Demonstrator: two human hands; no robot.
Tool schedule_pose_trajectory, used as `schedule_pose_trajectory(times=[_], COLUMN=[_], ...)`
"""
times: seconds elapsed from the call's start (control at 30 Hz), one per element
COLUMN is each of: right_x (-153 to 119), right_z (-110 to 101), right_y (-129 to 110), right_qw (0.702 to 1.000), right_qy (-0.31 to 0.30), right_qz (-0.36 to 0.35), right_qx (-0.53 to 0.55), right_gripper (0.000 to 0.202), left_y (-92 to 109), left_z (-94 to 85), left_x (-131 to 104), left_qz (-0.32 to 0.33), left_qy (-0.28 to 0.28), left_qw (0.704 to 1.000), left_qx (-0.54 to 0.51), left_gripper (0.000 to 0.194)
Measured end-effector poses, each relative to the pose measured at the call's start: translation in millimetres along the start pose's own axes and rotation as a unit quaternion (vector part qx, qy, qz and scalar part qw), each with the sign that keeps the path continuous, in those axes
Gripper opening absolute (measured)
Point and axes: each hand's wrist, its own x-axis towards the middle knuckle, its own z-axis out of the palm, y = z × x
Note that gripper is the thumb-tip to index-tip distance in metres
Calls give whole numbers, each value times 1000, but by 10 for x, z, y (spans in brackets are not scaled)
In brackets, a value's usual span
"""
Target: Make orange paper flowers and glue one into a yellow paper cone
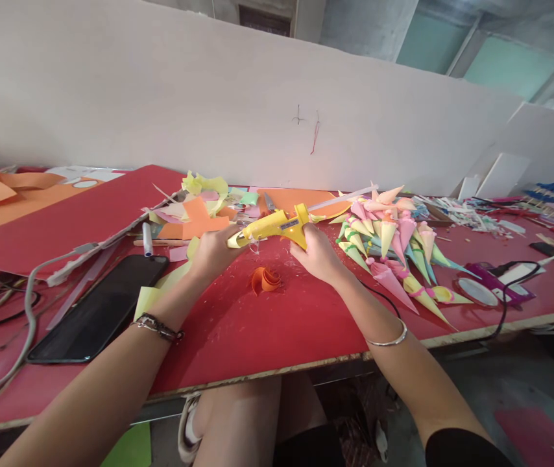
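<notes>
A yellow glue gun [270,225] is held level above the red table, its nozzle end pointing left. My right hand [316,254] is closed round its handle, with a clear glue stick coming out of the back. At the nozzle end, my left hand [215,251] is closed, its fingertips against the gun's front; whether it also pinches something small is hidden. On the table below the gun lies a coiled orange paper roll [266,279], touched by neither hand.
Paper cones [388,233] are piled at the right, near a purple device [513,288] with cables. At left lie a black phone [99,311], a marker [147,239] and paper scraps [199,217]. Scissors [269,202] rest behind the gun. Another person's hand shows at the right edge.
</notes>
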Motion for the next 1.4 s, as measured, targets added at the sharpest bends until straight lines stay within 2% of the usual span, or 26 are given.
schedule_pose_trajectory(times=[0.2, 0.37, 0.43, 0.7, 0.93, 1.17, 1.4], right_x=[8, -4, -5, 2, 17, 20, 4], right_z=[-14, -31, -35, -17, -29, -22, -17], right_y=[1, -24, -26, -14, -42, -60, -35], right_qw=[1000, 1000, 1000, 1000, 999, 998, 999], right_qy=[-17, -11, -11, -2, 17, 19, -19], right_qz=[10, 2, 1, 14, 35, 56, 32], right_qx=[9, 16, 17, 17, 12, 12, 10], right_gripper=[11, 32, 35, 17, 12, 11, 9], left_y=[-4, 15, 23, 30, 48, 43, 27], left_z=[-2, 0, 5, 11, -7, -15, -19], left_x=[-1, -10, -15, -16, -10, -8, 1], left_qz=[8, 0, -8, -10, -29, -30, -8], left_qy=[11, 7, 6, -15, -14, -19, -15], left_qw=[1000, 1000, 1000, 1000, 999, 999, 1000], left_qx=[2, 13, 21, 5, -11, -5, -7], left_gripper=[13, 13, 13, 15, 30, 26, 13])
